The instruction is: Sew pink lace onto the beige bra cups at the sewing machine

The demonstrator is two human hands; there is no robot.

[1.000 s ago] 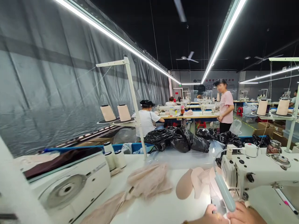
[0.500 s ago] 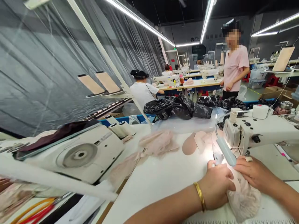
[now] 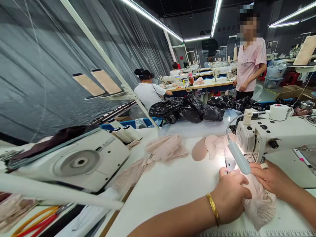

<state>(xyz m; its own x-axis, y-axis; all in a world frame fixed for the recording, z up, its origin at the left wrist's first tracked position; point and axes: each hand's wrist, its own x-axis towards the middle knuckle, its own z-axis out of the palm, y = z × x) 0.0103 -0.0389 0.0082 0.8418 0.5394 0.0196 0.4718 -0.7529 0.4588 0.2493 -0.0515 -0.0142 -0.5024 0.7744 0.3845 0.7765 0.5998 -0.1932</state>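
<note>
My left hand (image 3: 232, 194), with a gold bracelet at its wrist, grips the left edge of a pale pink lace fabric piece (image 3: 261, 207) between thumb and fingers. From the other side my right hand (image 3: 271, 177) is closed on the same fabric, its fingertips near the needle area. A white sewing machine (image 3: 283, 131) stands over the fabric, and its grey lamp (image 3: 238, 156) hides the needle and part of the cloth. The loose lace end hangs toward me on the white table (image 3: 187, 197). Left of the machine head lie pink cup-shaped pieces (image 3: 199, 149).
Crumpled pink lace (image 3: 168, 148) lies left on the table. A second machine (image 3: 81, 161), thread cones (image 3: 125, 133) and orange-and-red-handled scissors (image 3: 37, 220) are farther left. Black plastic bags (image 3: 187, 108) line the far edge. One co-worker (image 3: 250, 65) stands beyond; another (image 3: 148, 90) sits.
The view has shifted slightly, so the background sits a little differently. Both hands stay on the lace near the machine; its loose end has spread slightly.
</note>
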